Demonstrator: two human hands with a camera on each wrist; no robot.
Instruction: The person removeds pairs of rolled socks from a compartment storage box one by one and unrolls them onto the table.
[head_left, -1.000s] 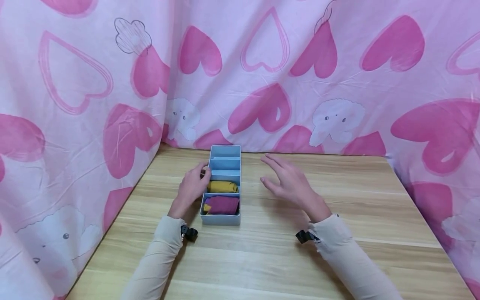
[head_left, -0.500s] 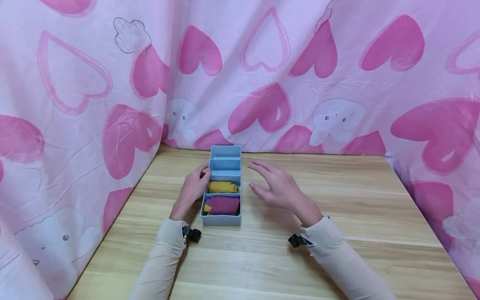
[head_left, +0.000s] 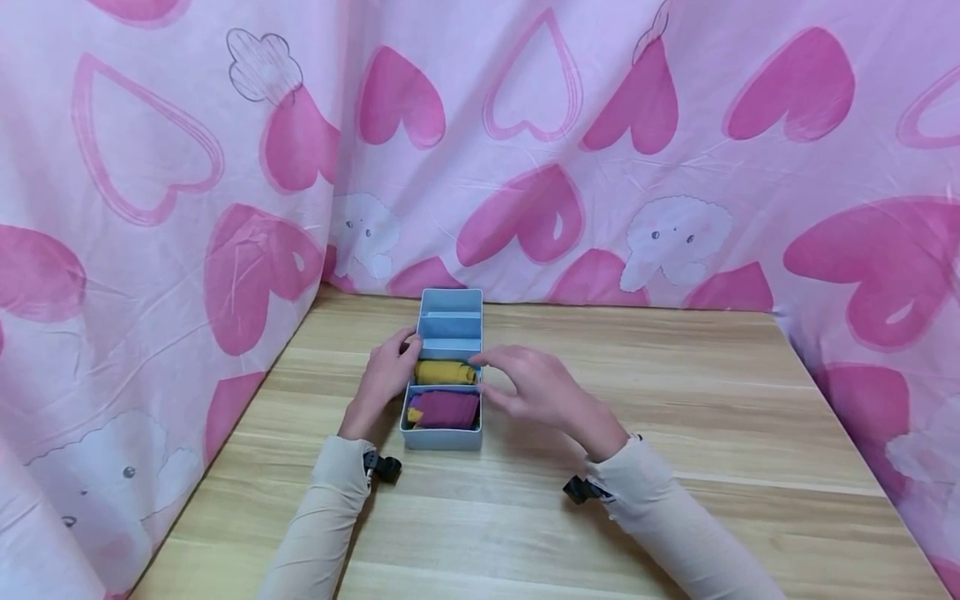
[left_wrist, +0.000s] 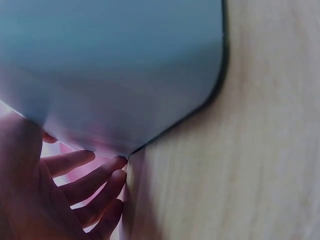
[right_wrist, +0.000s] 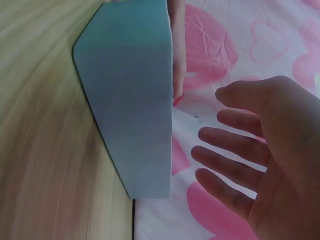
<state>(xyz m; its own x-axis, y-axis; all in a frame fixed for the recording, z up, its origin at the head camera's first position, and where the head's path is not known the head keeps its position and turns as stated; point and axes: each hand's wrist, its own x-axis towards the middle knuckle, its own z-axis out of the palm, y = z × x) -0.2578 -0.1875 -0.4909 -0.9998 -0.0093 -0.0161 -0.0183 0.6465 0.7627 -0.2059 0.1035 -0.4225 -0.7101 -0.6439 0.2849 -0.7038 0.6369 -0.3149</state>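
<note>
L grip [head_left: 385,371], fingers relaxed, just touches L wall of divided grey-blue plastic box [head_left: 442,440] on wood-grain counter [head_left: 487,533]; R grip [head_left: 546,392], empty, fingers apart, by R rim nr rolled mustard cloth [head_left: 442,372] inside. Prob. steadying box; next likely needs R-side contact.

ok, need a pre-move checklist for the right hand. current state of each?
1. Box flat on the table: ok.
2. Left hand at the box's left side: ok; firmness of hold: cannot tell.
3. Right hand holding nothing: ok.
4. Right hand clear of the box rim: cannot tell.
5. Yellow roll in second compartment from the front: ok.
6. Maroon cloth in front compartment: ok.
</note>
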